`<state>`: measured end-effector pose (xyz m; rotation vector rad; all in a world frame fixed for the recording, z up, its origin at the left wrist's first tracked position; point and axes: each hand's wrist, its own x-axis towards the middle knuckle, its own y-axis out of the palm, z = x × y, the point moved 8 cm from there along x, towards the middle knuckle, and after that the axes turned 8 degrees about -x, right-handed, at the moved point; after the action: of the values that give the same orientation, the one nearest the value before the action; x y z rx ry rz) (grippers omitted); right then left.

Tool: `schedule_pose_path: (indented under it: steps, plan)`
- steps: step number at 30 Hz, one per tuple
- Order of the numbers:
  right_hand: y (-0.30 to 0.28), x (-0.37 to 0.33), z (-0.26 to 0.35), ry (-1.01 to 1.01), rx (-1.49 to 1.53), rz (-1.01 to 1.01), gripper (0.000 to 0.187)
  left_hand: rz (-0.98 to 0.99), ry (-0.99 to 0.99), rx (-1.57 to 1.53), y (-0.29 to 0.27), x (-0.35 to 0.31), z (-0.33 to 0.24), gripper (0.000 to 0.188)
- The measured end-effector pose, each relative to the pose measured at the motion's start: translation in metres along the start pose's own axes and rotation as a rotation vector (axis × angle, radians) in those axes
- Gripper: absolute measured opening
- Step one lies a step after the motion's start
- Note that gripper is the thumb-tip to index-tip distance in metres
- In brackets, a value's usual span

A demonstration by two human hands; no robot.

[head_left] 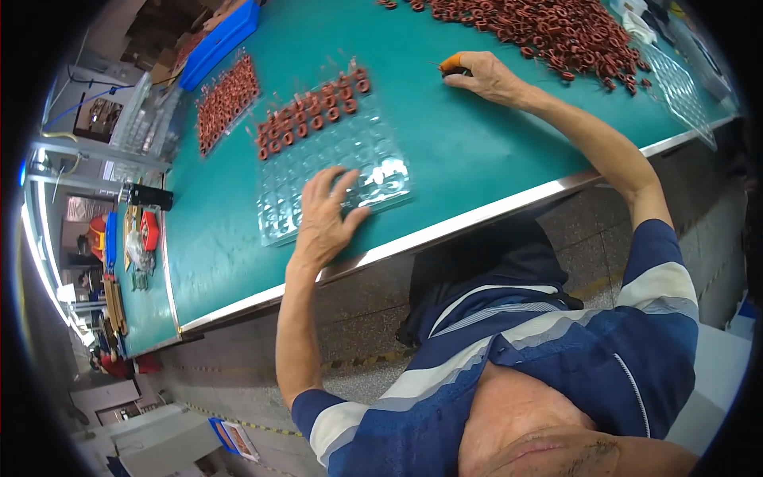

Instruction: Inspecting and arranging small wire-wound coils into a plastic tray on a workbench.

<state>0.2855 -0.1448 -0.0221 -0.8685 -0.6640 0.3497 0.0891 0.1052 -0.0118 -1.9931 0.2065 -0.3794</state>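
My left hand [324, 221] lies with fingers spread on a clear plastic blister tray [282, 199]. Rows of small reddish-brown ring coils [316, 121] with thin wire leads sit in the tray's far part; cups near my fingers hold none. Over the bare mat, right of the tray, my right hand [491, 78] is closed around an orange-handled tool [451, 63]. A thin point sticks out of it to the left; the fingers hide the rest, so its exact kind cannot be made out.
A large heap of loose ring coils [548, 36] covers the far right of the green table [469, 151]. At the far left stand a tray full of coils [226, 103] and a blue bin [221, 44]. More clear trays [675, 87] lie at the right edge.
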Motion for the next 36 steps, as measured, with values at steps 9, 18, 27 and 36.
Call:
schedule_pose_path:
  steps: [9,18,27,36]
  plan:
    - [0.029,-0.049,0.105,0.282,1.101,0.210,0.034,-0.262,-0.051,-1.517,0.044,0.053,-0.065,0.049]
    - [0.021,-0.061,0.124,0.190,0.941,0.191,0.052,-0.414,-0.084,-1.343,0.037,0.041,-0.052,0.022]
    - [0.032,-0.056,0.118,0.312,0.862,0.267,0.029,-0.246,0.029,-1.276,0.040,0.036,-0.073,0.031]
    - [-0.001,-0.060,0.121,0.134,0.501,0.026,0.022,-0.337,-0.074,-0.917,0.034,0.033,-0.082,0.026]
